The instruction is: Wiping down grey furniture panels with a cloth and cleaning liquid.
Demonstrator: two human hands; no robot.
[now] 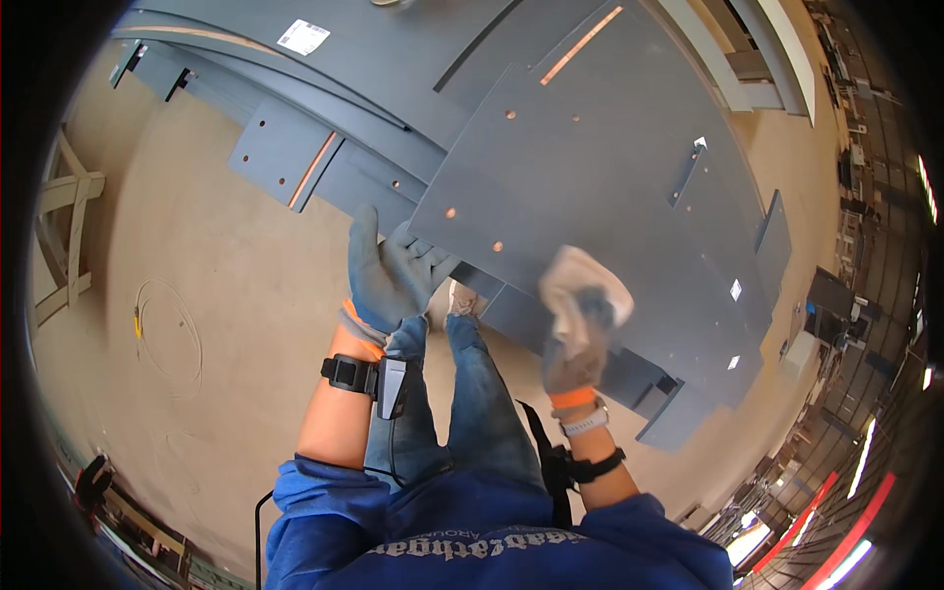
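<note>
While the R grip (pixel 578 356) has the pale cloth (pixel 580 267) bunched in it at approx 3 o'clock, on or just over the grey panel (pixel 590 177) (blurred, can't tell which), the L grip (pixel 386 280) is wide w/ nothing in it at 9 o'clock, fingers spread by the panel's near L corner; can't tell if they touch. The panel spans approx 12 to 4 o'clock. Step in hand is prob. wiping. To do it well: flatten the cloth, use even pressure & overlapping passes, and go easy round the holes (pixel 450 212) near 12 and white labels (pixel 736 290) near 3, where fabric could snag. The L grip could steady that corner, esp. if the panel shifts.
</note>
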